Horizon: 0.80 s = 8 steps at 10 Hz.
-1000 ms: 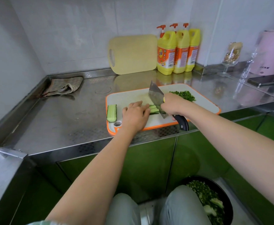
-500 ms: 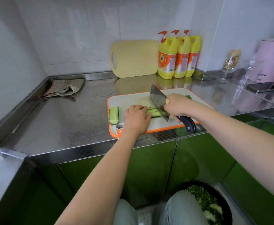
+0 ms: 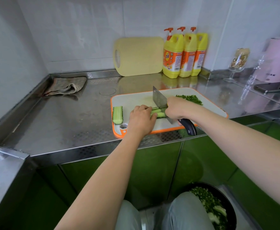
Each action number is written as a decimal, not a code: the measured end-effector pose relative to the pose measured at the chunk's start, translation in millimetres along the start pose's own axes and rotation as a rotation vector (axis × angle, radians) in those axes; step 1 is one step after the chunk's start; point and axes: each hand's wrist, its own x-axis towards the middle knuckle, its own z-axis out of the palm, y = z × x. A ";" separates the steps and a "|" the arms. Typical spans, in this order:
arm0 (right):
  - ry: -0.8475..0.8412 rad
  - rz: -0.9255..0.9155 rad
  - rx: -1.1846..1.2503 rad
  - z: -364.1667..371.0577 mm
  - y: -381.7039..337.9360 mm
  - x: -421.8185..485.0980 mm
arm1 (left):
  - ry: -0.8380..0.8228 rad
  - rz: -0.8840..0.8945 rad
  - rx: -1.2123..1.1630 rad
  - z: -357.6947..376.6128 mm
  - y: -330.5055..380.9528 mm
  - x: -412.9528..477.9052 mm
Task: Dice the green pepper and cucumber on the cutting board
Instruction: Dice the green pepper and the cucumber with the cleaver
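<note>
The right hand (image 3: pixel 177 110) is clamped around the front of the knife handle (image 3: pixel 188 127), fingers wrapped tight. The knife (image 3: pixel 160 100) is a broad cleaver; its blade stands on edge, tip toward the wall, and the cutting edge is down among the cucumber strips (image 3: pixel 159 112).

The left hand (image 3: pixel 141 119) holds the same strips from the other side, fingers curled over the top and thumb against the near side, knuckles just beside the flat of the blade.

The strips lie side by side near the middle of the cutting board (image 3: pixel 136 100) - a white board with an orange rim, set at the front edge of the steel counter (image 3: pixel 69 117). A cucumber half (image 3: pixel 117 115) lies cut face up at the board's left end, apart from both hands. A heap of chopped green pepper (image 3: pixel 189 99) sits on the far right part of the board, behind the right hand.

Further out:
- A crumpled cloth (image 3: pixel 64 86) lies in the left back corner of the counter.
- A yellow board (image 3: pixel 138 56) leans against the wall, with three yellow bottles (image 3: pixel 184 53) just beside it.
- A stemmed glass (image 3: pixel 238 63), a pink appliance (image 3: pixel 278 60) and a phone (image 3: pixel 272 87) stand at the right.
- On the floor below - a black bowl (image 3: pixel 230 213) of chopped greens.
</note>
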 end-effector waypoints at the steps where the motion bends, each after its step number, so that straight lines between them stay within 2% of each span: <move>1: 0.102 -0.015 0.142 7.2 10.5 5.6 | -0.002 0.006 0.016 -1.0 0.2 -0.8; 3: 0.109 -0.011 0.321 -1.5 22.5 2.8 | -0.010 0.003 0.031 -1.4 0.8 -0.6; 6: -0.047 -0.025 0.110 -9.1 3.8 -2.4 | -0.013 -0.005 0.021 -0.6 1.3 -0.2; 7: -0.055 -0.010 0.062 -8.0 -1.6 0.1 | -0.012 -0.005 0.018 -0.9 1.1 -0.2; 8: 0.013 -0.028 0.095 1.8 1.7 7.0 | -0.009 -0.003 0.020 -0.1 0.6 -0.6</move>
